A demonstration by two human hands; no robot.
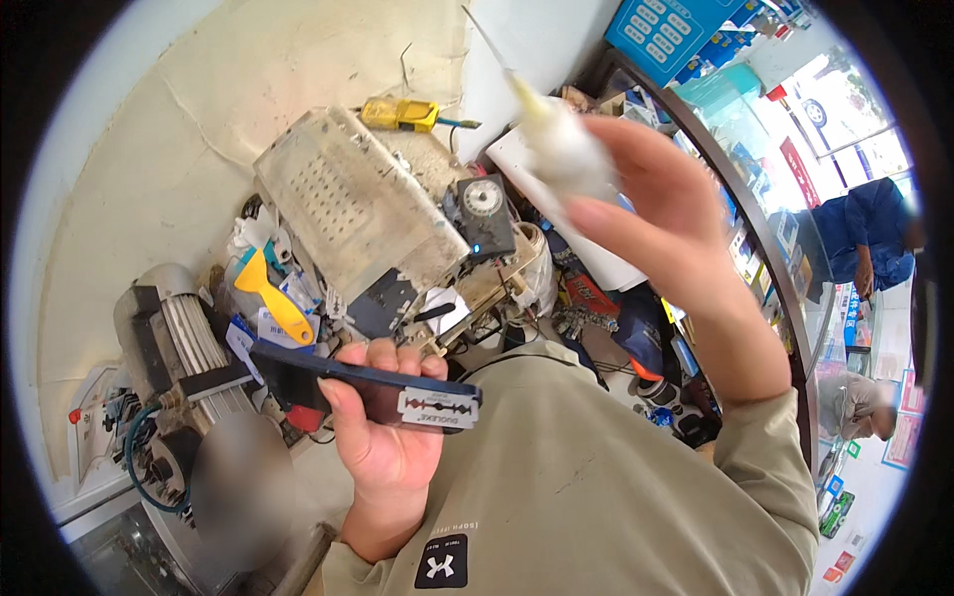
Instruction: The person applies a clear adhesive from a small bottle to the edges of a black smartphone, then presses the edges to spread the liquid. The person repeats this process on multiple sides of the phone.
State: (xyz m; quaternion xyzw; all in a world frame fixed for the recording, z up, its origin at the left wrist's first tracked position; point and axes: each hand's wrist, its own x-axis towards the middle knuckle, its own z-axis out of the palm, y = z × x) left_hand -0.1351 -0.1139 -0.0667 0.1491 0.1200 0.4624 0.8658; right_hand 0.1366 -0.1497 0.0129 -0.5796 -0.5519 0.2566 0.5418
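My left hand (388, 442) grips a dark smartphone (328, 379) held nearly flat in front of my body. A thin double-edged razor blade (438, 409) sits against the phone's right end; whether it is stuck there or wedged in the seam I cannot tell. Raised at the upper right, my right hand (671, 204) is closed around a white squeeze bottle (568, 154), blurred by motion. Its long thin needle tip (489, 38) points up and left, away from the phone.
Beyond the phone, a worn beige machine with a perforated top (343, 194) fills the bench. A yellow tool (399, 114), a dial box (484, 211) and a yellow scraper (270, 298) lie around it. A finned motor (189, 328) stands left. Two people (867, 233) are beyond the counter at right.
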